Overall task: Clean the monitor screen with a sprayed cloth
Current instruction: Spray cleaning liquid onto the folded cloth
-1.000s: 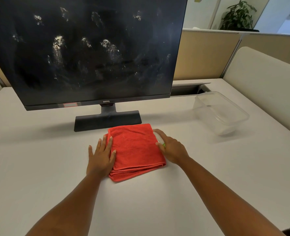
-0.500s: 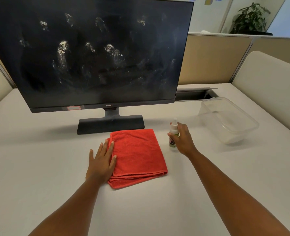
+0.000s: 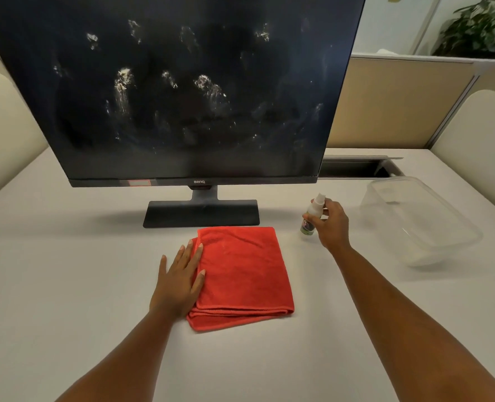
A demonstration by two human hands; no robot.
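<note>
A black monitor (image 3: 182, 91) stands at the back of the white desk, its dark screen marked with several whitish smudges. In front of its base lies a folded red cloth (image 3: 243, 274). My left hand (image 3: 181, 281) rests flat, fingers spread, on the cloth's left edge. To the right of the cloth my right hand (image 3: 332, 224) is wrapped around a small white spray bottle (image 3: 313, 214), which stands upright just above or on the desk with its nozzle at the top.
A clear plastic container (image 3: 420, 221) sits on the desk at the right. Behind it is an open cable slot (image 3: 356, 168) in the desk (image 3: 66, 285). Beige partitions and cream chair backs border the desk; a potted plant (image 3: 478, 27) stands far right.
My right hand left the cloth's right edge, moved right and took hold of the spray bottle, holding it upright. My left hand stayed flat on the cloth.
</note>
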